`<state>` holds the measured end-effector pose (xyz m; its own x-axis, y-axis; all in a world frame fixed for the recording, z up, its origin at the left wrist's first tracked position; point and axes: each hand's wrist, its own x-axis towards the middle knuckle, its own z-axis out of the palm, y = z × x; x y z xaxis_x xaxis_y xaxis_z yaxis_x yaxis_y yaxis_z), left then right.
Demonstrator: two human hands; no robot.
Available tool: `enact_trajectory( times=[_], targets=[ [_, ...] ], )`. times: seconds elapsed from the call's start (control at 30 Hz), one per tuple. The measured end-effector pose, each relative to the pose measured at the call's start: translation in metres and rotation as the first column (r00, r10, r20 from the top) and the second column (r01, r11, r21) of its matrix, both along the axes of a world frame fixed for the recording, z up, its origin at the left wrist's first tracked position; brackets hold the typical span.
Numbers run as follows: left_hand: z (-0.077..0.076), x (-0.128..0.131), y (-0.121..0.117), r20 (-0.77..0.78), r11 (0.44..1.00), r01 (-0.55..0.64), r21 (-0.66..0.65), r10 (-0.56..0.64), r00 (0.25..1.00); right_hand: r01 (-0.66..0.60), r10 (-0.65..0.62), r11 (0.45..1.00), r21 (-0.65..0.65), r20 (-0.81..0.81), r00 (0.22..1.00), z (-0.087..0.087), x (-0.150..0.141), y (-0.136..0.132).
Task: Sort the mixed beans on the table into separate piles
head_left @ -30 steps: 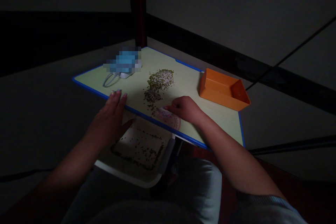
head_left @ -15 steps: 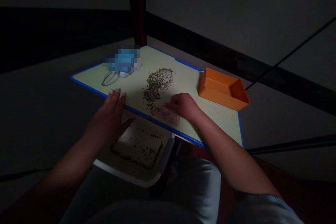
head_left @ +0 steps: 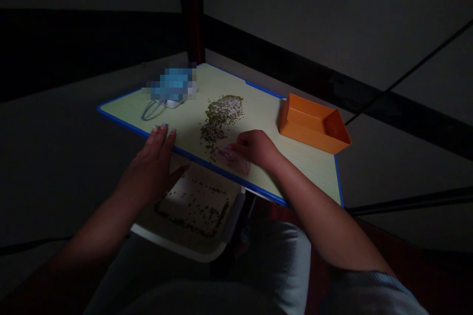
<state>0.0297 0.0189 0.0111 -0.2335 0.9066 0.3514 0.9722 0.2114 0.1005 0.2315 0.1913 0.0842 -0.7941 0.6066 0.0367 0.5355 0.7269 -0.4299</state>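
Note:
My left hand (head_left: 150, 170) rests at the near edge of the pale board (head_left: 314, 177), fingers stretched out and thumb apart, holding nothing. My right hand (head_left: 260, 147) is closed, its fingertips on a see-through pinkish piece (head_left: 236, 161) with a pattern, perhaps thin plastic; its exact kind is unclear. Dark beans lie around and against that piece. Beyond it spreads a loose pile of mixed grains (head_left: 223, 110), greenish and whitish at the far end and darker nearer me. Below the board edge, a white tray (head_left: 207, 256) holds scattered dark beans (head_left: 212, 214).
An orange box (head_left: 314, 135) with an open top stands at the board's right side. At the far left lie a blurred-out blue and white object (head_left: 173, 83) and a grey loop (head_left: 151, 110). Walls close in behind, with a dark red post (head_left: 195, 19) at the corner.
The pinkish piece has changed shape and shifted slightly left along with my right fingertips. My left hand stays in place, and the view has moved very slightly.

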Motion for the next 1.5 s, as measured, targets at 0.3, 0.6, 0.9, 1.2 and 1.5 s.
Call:
enact_trajectory(
  times=[0.3, 0.6, 0.9, 1.2, 1.5],
  targets=[
    [-0.0007, -0.0006, -0.0014, -0.014, 1.000, -0.014, -0.020, 0.013, 1.000, -0.067, 0.067, 0.997, -0.029, 0.019, 0.998, 0.0054, 0.0039, -0.0010],
    [0.0000, -0.0009, -0.0010, -0.009, 1.000, 0.009, -0.008, -0.009, 1.000, -0.078, 0.080, 0.994, -0.071, 0.020, 0.997, 0.0088, 0.0068, -0.0016],
    [0.0006, 0.0012, -0.0007, 0.021, 1.000, -0.001, -0.001, 0.001, 1.000, -0.061, 0.060, 0.997, -0.045, -0.010, 0.998, 0.0045, 0.0052, -0.0021],
    [0.0028, 0.0018, -0.0017, 0.016, 1.000, -0.005, -0.011, 0.005, 1.000, -0.092, 0.094, 0.995, -0.033, 0.061, 0.994, 0.0039, 0.0050, -0.0019],
    [0.0029, 0.0029, -0.0011, 0.018, 1.000, -0.014, -0.018, 0.014, 1.000, -0.130, 0.133, 0.989, -0.074, 0.038, 0.990, 0.0059, 0.0061, -0.0028]
  ],
)
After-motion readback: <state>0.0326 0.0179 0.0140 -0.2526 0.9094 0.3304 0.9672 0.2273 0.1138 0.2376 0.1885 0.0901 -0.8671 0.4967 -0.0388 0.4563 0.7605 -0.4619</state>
